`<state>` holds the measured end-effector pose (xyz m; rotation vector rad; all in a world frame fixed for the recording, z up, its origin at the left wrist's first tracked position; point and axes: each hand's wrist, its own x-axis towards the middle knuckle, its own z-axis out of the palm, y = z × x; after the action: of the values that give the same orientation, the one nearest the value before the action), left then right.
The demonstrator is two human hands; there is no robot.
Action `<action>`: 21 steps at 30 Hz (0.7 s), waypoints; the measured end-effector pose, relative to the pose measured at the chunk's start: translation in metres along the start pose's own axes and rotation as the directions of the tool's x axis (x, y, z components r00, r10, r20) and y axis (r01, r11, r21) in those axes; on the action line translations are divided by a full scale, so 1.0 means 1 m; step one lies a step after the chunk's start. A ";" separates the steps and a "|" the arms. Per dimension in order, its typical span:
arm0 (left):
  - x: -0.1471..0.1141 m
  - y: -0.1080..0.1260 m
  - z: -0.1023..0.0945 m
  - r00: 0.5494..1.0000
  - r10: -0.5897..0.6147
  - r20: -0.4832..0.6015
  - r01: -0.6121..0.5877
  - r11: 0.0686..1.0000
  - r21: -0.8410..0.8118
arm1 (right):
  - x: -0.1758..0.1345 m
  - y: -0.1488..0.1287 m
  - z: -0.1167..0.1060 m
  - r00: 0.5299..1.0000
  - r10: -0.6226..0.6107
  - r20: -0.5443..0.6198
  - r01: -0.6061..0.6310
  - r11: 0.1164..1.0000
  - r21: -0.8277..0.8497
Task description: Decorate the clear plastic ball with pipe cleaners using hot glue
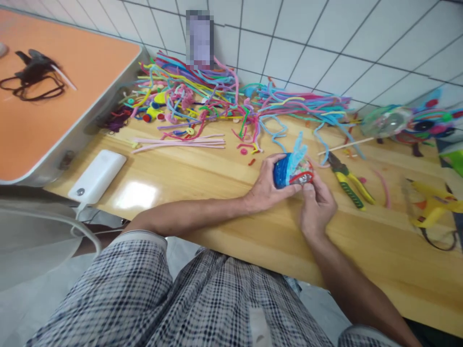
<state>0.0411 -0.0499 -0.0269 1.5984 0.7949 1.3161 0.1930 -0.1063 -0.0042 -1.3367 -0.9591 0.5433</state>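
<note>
Over the table's front half, my left hand [269, 188] is wrapped round the blue end of a pipe-cleaner craft [282, 171]. Dark blue strands cover that end, a light blue band follows, and a light blue tuft sticks up from the top. Its other end looks clear, with a red pipe cleaner [303, 174] curved round it. My right hand [318, 200] is closed at this end, thumb and fingers pinching near the red strand. What exactly lies between those fingertips is hidden. Yellow-and-green pliers [349, 183] lie just right of my right hand.
Heaped pipe cleaners [304, 103] line the tiled wall, with a phone [199, 38] propped behind. At right are a yellow glue gun [434, 202], a wooden stick [347, 145] and a decorated clear bottle [388, 120]. A white power bank [97, 176] sits left, beside an orange-topped table [90, 62].
</note>
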 end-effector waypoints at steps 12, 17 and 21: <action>0.007 -0.015 0.002 0.996 0.084 -0.039 -0.079 0.990 0.118 | 0.010 0.004 0.001 0.990 -0.072 0.119 0.061 0.993 0.097; 0.008 -0.014 -0.001 0.998 0.056 -0.035 -0.053 0.994 0.093 | 0.010 0.000 0.003 0.987 -0.089 0.134 0.076 0.992 0.103; 0.008 -0.012 -0.001 0.998 0.057 -0.022 -0.055 0.994 0.095 | 0.009 0.000 0.005 0.990 -0.078 0.114 0.066 0.992 0.112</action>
<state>0.0431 -0.0378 -0.0344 1.6923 0.8442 1.3581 0.1935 -0.0968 -0.0018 -1.1789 -1.0560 0.6157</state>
